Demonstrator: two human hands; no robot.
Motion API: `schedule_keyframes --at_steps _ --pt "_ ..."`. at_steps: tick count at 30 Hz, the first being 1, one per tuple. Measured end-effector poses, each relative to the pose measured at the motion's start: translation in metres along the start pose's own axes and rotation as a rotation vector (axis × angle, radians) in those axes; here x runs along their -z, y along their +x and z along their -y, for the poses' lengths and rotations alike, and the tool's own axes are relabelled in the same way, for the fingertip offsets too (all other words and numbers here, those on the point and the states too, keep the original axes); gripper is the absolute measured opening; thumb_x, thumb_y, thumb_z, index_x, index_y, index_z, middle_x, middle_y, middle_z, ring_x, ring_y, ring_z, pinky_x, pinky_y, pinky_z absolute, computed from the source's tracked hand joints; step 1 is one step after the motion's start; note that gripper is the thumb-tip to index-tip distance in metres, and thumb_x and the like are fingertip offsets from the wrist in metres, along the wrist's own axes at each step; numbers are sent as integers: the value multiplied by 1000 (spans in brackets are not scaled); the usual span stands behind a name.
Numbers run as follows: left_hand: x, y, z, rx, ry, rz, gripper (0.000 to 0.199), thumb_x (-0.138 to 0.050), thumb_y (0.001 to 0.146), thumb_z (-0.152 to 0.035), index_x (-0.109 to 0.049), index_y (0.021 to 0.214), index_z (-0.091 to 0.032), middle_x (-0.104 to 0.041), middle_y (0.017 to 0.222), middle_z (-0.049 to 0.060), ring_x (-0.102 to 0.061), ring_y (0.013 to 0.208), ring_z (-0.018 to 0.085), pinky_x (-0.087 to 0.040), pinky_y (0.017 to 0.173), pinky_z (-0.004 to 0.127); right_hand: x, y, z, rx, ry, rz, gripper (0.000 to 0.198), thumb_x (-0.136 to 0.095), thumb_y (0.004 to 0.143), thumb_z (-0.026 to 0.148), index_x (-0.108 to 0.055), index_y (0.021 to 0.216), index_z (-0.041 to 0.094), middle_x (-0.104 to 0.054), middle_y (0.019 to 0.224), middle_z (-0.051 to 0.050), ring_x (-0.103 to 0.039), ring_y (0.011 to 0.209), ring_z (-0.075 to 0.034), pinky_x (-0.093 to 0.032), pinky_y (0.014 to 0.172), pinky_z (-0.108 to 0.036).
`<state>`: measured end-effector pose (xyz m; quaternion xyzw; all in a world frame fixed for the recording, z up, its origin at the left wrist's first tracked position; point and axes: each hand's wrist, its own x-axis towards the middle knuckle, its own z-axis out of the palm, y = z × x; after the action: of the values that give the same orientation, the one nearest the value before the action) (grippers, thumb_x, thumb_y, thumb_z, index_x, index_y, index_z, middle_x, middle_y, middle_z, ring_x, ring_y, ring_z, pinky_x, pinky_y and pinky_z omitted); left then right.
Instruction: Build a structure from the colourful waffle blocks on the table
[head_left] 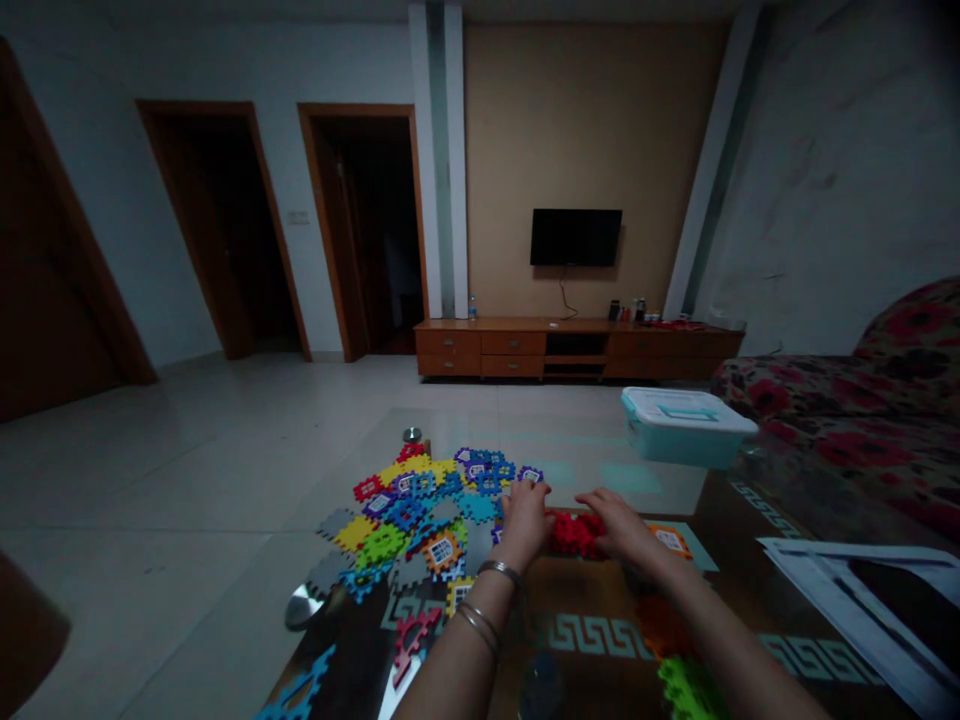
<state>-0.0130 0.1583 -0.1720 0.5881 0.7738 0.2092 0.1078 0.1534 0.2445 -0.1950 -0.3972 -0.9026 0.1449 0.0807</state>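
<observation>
Red interlocking plastic tiles [574, 534] with toothed edges lie between my two hands on the glass table. My left hand [525, 518] grips their left end, its fingers curved and its thumb against the red edge. At the right end, my right hand [616, 526] holds the same tiles, fingers bent over the far side. Left of my hands spreads a pile of colourful toothed tiles, among them a lime green tile [380, 546] and an orange window tile [441, 551]. Another orange window tile [670, 540] is just beyond my right wrist.
A teal storage box [679, 445] with a white lid stands at the table's far right. Papers [840, 590] lie at the right. Nearer me are a pinkish-red piece [414, 640], a blue piece [300, 690] and a green piece [686, 688]. A floral sofa [840, 400] stands at right.
</observation>
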Motion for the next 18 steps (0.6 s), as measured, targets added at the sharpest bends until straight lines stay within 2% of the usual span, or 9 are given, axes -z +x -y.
schedule_keyframes --at_steps 5,8,10,12,15,18 --pt "29 3 44 169 0 -212 45 -48 86 -14 -53 130 -21 -52 137 11 -41 131 26 -34 105 39 -3 -3 12 99 22 -77 56 -51 75 6 -61 129 18 -61 127 -14 -54 120 -27 -41 102 -38" --pt "54 2 84 290 19 -371 47 -43 87 -10 -52 132 -21 -47 143 13 -38 134 27 -32 108 42 -6 1 32 187 35 -63 51 -54 77 11 -62 127 20 -62 125 -13 -54 118 -28 -41 102 -39" --pt "73 0 112 361 52 -434 47 -46 86 -10 -53 131 -22 -48 142 13 -39 134 28 -33 108 44 -7 11 53 253 21 -46 49 -56 78 12 -62 126 20 -62 124 -13 -55 117 -28 -42 101 -40" --pt "93 0 140 408 80 -389 40 -54 89 -20 -55 128 -22 -53 136 12 -45 127 30 -38 104 46 -7 29 79 327 -7 -38 47 -56 80 12 -63 125 19 -63 123 -13 -55 115 -27 -43 99 -38" --pt "117 1 182 430 65 -331 38 -58 92 -40 -56 125 -20 -56 130 9 -55 115 26 -47 97 48 -9 71 125 410 -70 -8 40 -55 84 13 -65 122 18 -64 121 -13 -56 113 -26 -43 98 -35" --pt "130 2 224 440 43 -299 42 -59 92 -45 -55 126 -19 -57 130 8 -58 112 24 -50 96 49 -20 127 171 339 -71 60 33 -57 85 12 -69 116 15 -66 119 -15 -59 111 -27 -43 97 -34"
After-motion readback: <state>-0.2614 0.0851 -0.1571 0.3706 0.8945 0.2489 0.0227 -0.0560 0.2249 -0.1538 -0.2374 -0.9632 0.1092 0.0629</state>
